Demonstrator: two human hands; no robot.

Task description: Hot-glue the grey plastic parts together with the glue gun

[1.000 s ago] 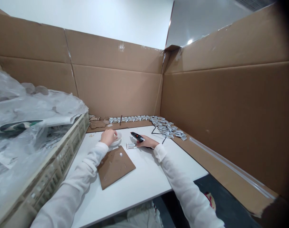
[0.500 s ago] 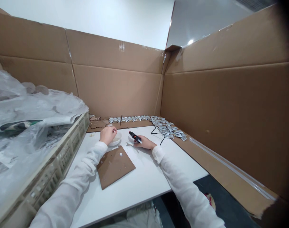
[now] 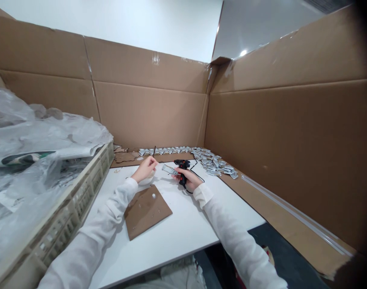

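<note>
Black with red accents, a hot glue gun (image 3: 182, 164) is gripped in my right hand (image 3: 190, 179), its cord trailing behind. The same hand also holds a small silvery, clip-like metal piece (image 3: 169, 169) that sticks out to the left. My left hand (image 3: 145, 170) is pinched closed above a white bowl (image 3: 146, 182) and hides part of it; whatever is between its fingertips is too small to name. Just below the bowl, a brown square board (image 3: 147, 214) with a whitish blob on it lies on the white table (image 3: 171, 245).
Similar metal pieces stand in a row (image 3: 167, 151) along the back, and a heap (image 3: 215, 163) of them lies at the back right. A plastic crate (image 3: 76, 204) with clear bags (image 3: 51, 132) flanks the left. Cardboard walls (image 3: 150, 108) enclose the table.
The glue gun has turned from pointing forward-left to more upright, and the metal piece has lifted and swung into view. My left hand has moved up and right from the bowl.
</note>
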